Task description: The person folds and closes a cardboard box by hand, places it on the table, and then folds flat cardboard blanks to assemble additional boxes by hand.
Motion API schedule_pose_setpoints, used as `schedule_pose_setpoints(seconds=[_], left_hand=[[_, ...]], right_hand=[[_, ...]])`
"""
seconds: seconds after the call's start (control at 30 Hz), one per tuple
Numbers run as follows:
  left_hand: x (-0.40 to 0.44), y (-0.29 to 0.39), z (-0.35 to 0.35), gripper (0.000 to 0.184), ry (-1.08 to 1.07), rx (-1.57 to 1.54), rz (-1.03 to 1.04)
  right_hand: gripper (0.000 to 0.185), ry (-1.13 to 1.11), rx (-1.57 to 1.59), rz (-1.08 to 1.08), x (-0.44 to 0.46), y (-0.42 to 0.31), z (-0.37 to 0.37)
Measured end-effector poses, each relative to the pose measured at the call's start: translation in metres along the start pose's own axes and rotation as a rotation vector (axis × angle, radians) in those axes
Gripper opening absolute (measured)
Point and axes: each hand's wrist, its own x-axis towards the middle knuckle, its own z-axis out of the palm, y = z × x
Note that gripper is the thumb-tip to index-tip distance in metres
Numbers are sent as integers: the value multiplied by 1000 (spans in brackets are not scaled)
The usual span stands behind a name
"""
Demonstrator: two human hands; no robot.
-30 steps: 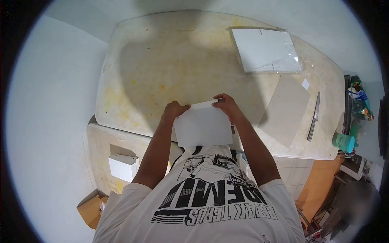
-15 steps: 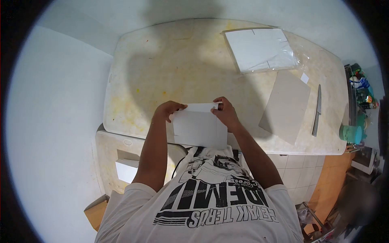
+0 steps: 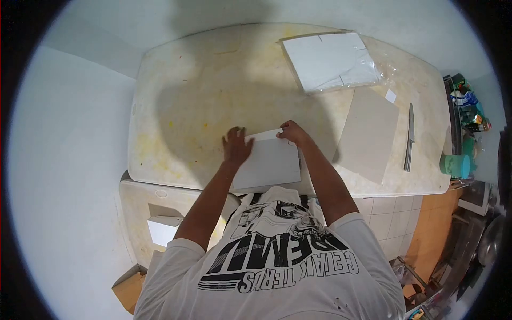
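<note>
A folded white card (image 3: 269,162) lies at the table's front edge, right before my body, with a narrow flap along its far side. My left hand (image 3: 237,146) is at the card's far left corner, open, its fingers spread; whether they press on it I cannot tell. At the far right corner, my right hand (image 3: 293,132) pinches the flap's edge between thumb and fingers. Right of the card rests a large flat grey board (image 3: 368,136).
A plastic-wrapped stack of white card (image 3: 333,61) lies at the back right. A knife (image 3: 410,136) lies near the right edge, with a teal cup (image 3: 456,166) beyond it. On a lower table at left sits a white folded piece (image 3: 162,230).
My left hand has let go of the card's left end and spread its fingers at the corner. The card now lies flatter on the table. My right hand still holds its corner.
</note>
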Motion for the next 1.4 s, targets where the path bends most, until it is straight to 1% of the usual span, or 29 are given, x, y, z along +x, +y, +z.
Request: schedule_pose_setpoints(seconds=[0.03, 0.13, 0.17, 0.23, 0.33, 0.4, 0.43, 0.53, 0.63, 0.83, 0.93, 0.97, 1.03, 1.07, 1.13, 1.27, 1.37, 1.4], left_hand=[[-6, 3, 12, 64, 61, 37, 159], [-20, 13, 42, 66, 132, 27, 275], [-23, 15, 44, 68, 114, 63, 272], [-25, 15, 54, 68, 153, 51, 261], [-25, 15, 62, 69, 179, 35, 262], [-24, 15, 63, 70, 167, 45, 272], [-25, 14, 63, 71, 153, 60, 271], [-22, 12, 55, 71, 120, 63, 294], [-23, 4, 60, 70, 114, 84, 319], [-23, 3, 56, 68, 129, 46, 342], [-18, 3, 52, 68, 106, 80, 353], [-21, 2, 51, 68, 89, 96, 349], [-29, 5, 52, 71, 93, 112, 295], [-29, 5, 50, 72, 101, 124, 274], [-40, -3, 56, 73, 174, 88, 147], [-58, -23, 64, 74, 237, 57, -36], [-58, -17, 59, 70, 213, 152, -25], [-55, -16, 56, 69, 186, 98, 66]], right_hand=[[58, 7, -12, -4, -2, 2, 0], [55, 71, -275, -130, -18, -8, -5], [53, 134, -434, -116, -34, -27, -8], [49, 253, -754, -89, -73, -62, -5], [51, 406, -1106, -630, -76, -27, 28], [55, 377, -1123, -814, -93, -13, 57], [61, 261, -1137, -740, -93, -2, 67], [62, 338, -1053, -653, -96, 14, 86], [61, 319, -1000, -621, -96, 17, 91], [61, 289, -904, -648, -94, 21, 84], [62, 342, -920, -629, -93, 13, 80], [63, 351, -970, -609, -91, 12, 79], [64, 373, -1061, -575, -84, 12, 77], [63, 366, -1022, -586, -84, 11, 77], [63, 352, -954, -609, -85, 12, 74], [64, 376, -954, -599, -84, 14, 78], [64, 361, -967, -603, -84, 11, 79], [64, 358, -971, -598, -84, 11, 80]])
